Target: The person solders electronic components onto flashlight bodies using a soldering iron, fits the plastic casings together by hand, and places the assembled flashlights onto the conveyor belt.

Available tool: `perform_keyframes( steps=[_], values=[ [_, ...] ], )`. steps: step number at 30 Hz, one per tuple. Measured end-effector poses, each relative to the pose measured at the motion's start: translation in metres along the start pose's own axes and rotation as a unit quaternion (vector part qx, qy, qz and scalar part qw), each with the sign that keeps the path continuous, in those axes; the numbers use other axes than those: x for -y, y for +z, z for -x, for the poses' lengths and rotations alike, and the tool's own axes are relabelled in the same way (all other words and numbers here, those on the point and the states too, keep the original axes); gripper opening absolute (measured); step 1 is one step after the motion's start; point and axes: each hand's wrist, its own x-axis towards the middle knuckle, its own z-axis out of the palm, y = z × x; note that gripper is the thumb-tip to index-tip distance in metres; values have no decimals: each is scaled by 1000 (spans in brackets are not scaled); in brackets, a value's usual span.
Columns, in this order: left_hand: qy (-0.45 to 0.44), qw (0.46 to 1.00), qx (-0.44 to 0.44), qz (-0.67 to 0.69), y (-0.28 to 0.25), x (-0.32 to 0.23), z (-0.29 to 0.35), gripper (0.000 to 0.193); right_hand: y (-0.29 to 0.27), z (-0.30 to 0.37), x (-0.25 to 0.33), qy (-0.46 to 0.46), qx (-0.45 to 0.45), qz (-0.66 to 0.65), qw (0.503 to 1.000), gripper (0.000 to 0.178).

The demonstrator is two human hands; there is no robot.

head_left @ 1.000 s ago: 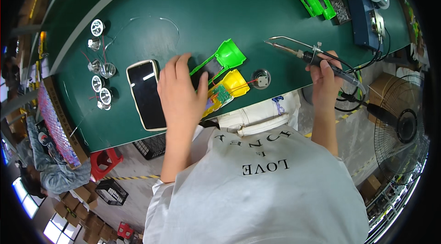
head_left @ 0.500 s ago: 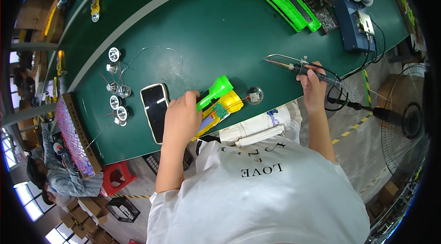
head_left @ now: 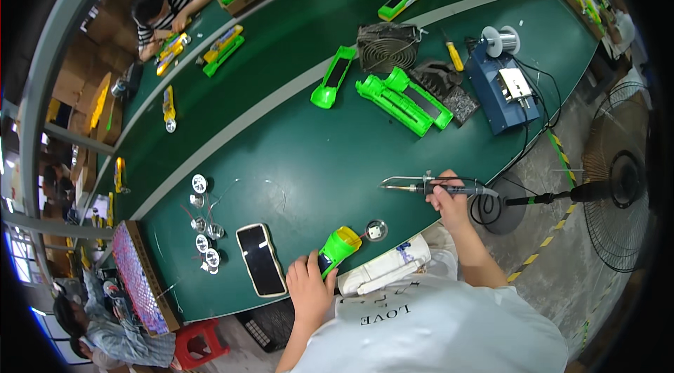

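Green shell [head_left: 337,255], raised at an angle half a second ago, now lies down over the yellow housing [head_left: 347,236], near the bench [head_left: 309,169] edge. Head view: left hand [head_left: 309,289] holds the shell's near end, thumb on the right side, fingers on the left. Right hand [head_left: 447,201] is closed round a soldering iron [head_left: 439,189], tip pointing left. Lamp cup [head_left: 377,230] sits just right of the housing's wide end. Phone [head_left: 263,261] lies left of the left hand; loose reflectors [head_left: 199,183] farther left.
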Motion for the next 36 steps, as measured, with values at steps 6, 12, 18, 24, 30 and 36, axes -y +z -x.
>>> perform_keyframes(
  steps=[6, 12, 18, 24, 30, 36],
  values=[
    [42, 998, 36, 31, -9, 5, -16, 55, -4, -4, 0, 0, 8, -12, 1000, 6],
    [53, 993, 82, 66, -16, 19, -27, 47, -1, -4, 6, 18, 23, 6, 1000, 9],
    [31, 992, 120, 5, -9, 18, -27, 56, -1, -4, 7, 29, 27, 3, 999, 10],
    [53, 996, 68, -16, 3, 12, -23, 62, -4, -2, 2, 5, 18, -13, 1000, 10],
    [-30, 977, 192, 88, -35, 31, -87, 64, -18, -3, -20, -28, 12, -47, 998, 14],
    [22, 989, 124, 84, -53, 67, -270, 60, -10, 6, -14, -40, -51, -23, 998, 18]
  ],
)
